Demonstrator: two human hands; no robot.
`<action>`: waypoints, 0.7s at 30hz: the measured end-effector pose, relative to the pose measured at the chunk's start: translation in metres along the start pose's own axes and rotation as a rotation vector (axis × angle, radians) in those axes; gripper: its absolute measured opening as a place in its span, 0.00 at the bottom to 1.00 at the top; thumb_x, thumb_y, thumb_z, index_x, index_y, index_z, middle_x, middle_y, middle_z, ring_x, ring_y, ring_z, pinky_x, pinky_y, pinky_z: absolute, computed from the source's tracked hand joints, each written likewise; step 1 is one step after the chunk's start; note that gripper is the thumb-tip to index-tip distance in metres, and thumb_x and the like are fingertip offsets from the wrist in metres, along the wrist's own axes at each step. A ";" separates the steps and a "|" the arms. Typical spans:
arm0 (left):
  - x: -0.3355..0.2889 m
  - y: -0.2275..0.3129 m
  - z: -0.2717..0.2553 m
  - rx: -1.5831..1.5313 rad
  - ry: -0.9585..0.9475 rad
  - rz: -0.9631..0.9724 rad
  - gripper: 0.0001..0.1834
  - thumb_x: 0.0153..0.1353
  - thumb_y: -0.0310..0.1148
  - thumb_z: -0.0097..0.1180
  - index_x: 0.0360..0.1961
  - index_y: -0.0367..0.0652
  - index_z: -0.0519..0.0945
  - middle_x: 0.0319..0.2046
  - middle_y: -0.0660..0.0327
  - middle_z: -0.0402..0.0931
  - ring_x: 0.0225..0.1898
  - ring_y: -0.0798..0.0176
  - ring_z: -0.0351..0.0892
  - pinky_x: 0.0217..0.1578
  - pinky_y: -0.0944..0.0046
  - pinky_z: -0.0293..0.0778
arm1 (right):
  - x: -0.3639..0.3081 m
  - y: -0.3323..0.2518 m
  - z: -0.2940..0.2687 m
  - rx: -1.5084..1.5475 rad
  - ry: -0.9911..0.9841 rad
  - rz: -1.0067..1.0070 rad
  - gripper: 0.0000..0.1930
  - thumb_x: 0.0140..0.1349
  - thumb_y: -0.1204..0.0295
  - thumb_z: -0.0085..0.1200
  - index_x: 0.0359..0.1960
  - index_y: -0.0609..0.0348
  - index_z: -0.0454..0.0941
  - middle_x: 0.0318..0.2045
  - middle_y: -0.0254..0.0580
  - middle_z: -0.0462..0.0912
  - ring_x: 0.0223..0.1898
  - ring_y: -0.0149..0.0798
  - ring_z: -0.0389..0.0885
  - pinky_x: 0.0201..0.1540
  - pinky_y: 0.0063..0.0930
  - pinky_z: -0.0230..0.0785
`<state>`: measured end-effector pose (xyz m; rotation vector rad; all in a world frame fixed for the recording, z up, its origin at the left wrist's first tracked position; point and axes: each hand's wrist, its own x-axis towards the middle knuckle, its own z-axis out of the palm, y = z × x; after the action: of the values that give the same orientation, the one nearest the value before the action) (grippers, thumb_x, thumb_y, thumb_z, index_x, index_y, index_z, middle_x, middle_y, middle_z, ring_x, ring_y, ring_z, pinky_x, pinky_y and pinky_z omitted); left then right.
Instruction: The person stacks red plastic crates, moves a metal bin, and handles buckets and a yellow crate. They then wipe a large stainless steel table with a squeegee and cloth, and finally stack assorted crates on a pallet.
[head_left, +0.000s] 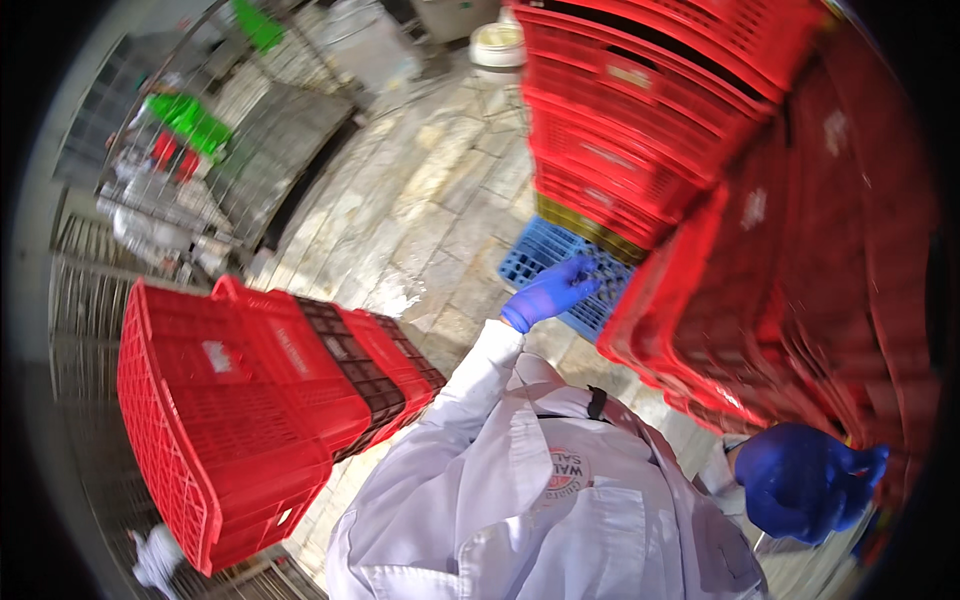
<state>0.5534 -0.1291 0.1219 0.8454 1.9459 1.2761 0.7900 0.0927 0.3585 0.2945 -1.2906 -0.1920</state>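
My left hand (550,295), in a blue glove, reaches forward with its fingers stretched out. It is over or beside a blue plastic crate or pallet (545,250) on the floor, and I cannot tell if it touches. Nothing shows in its fingers. My right hand (805,485), in a darker-looking blue glove, is out at the lower right by a tall stack of red crates (800,270). Its fingers are partly bent and apart, with no held thing visible. Ahead, more red crates (630,110) are stacked, with a yellowish crate (590,228) low in the pile.
At my left stands another stack of red crates (240,380) with dark brown ones among them. Beyond it are a metal platform (275,150) and a wire-sided cart with green items (190,123). A white bucket (497,48) stands at the back on the tiled floor (420,220).
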 end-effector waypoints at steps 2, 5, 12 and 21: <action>-0.034 -0.072 -0.046 0.206 0.207 -0.195 0.32 0.55 0.54 0.52 0.50 0.36 0.72 0.43 0.44 0.75 0.46 0.46 0.75 0.46 0.55 0.69 | -0.014 -0.026 0.047 0.083 -0.138 -0.060 0.23 0.64 0.58 0.31 0.42 0.66 0.72 0.43 0.57 0.73 0.43 0.60 0.74 0.39 0.56 0.75; -0.105 -0.178 -0.111 0.511 0.345 -0.533 0.29 0.55 0.54 0.51 0.43 0.36 0.74 0.40 0.44 0.76 0.44 0.43 0.74 0.44 0.51 0.70 | -0.039 -0.063 0.137 0.255 -0.199 -0.114 0.26 0.64 0.57 0.31 0.43 0.71 0.72 0.43 0.58 0.73 0.44 0.61 0.74 0.41 0.56 0.74; -0.197 -0.245 -0.229 0.184 0.785 -0.595 0.28 0.55 0.54 0.52 0.41 0.37 0.74 0.37 0.43 0.76 0.41 0.43 0.75 0.44 0.51 0.70 | -0.082 -0.168 0.329 0.551 -0.358 0.638 0.19 0.66 0.66 0.32 0.45 0.69 0.72 0.50 0.56 0.71 0.51 0.53 0.71 0.57 0.44 0.60; -0.239 -0.276 -0.235 -1.410 1.658 -0.178 0.23 0.60 0.48 0.51 0.49 0.42 0.70 0.41 0.57 0.73 0.41 0.59 0.72 0.42 0.62 0.69 | -0.118 -0.314 0.554 1.178 -0.642 0.881 0.14 0.62 0.73 0.38 0.43 0.68 0.73 0.49 0.49 0.73 0.53 0.43 0.69 0.59 0.37 0.56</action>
<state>0.4594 -0.5274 -0.0221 -1.4420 1.0522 2.8957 0.2322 -0.2283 0.2864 0.6448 -1.9359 1.3675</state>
